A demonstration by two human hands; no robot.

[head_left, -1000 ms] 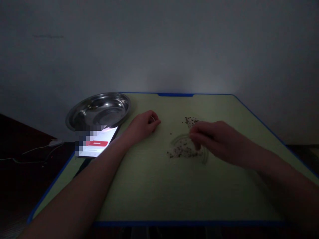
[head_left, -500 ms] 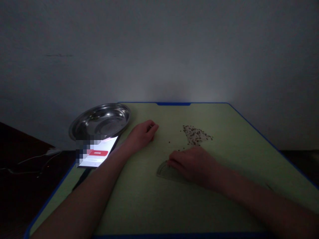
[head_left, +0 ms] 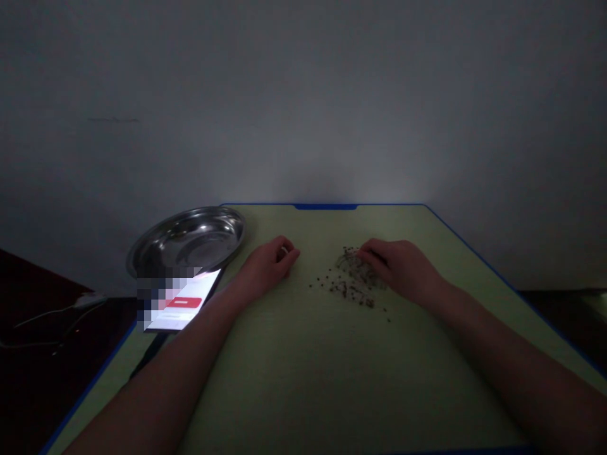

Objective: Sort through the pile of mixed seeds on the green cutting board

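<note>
My right hand (head_left: 404,268) pinches a clear semicircular protractor (head_left: 351,268), held over the far part of a scatter of small dark grains (head_left: 353,294). Grains lie around its edge and in a loose patch on the near side, with a few strays to the left. What kind of grains they are is too small to tell. My left hand (head_left: 269,264) rests on the tabletop left of the scatter, its fingers curled in. A pale spot shows inside that curl, but I cannot make out what it is.
A shiny steel basin (head_left: 190,243) stands at the left edge of the pale green table (head_left: 284,392), which has a blue rim. A lit phone (head_left: 183,303) lies in front of the basin, beside my left forearm. White cables (head_left: 47,313) hang at the left. Behind is a grey wall (head_left: 303,101).
My right hand has moved away from me with the protractor, from the near side onto the grains. Grains now lie spread nearer and further left. The left hand stays in place, fingers slightly shifted.
</note>
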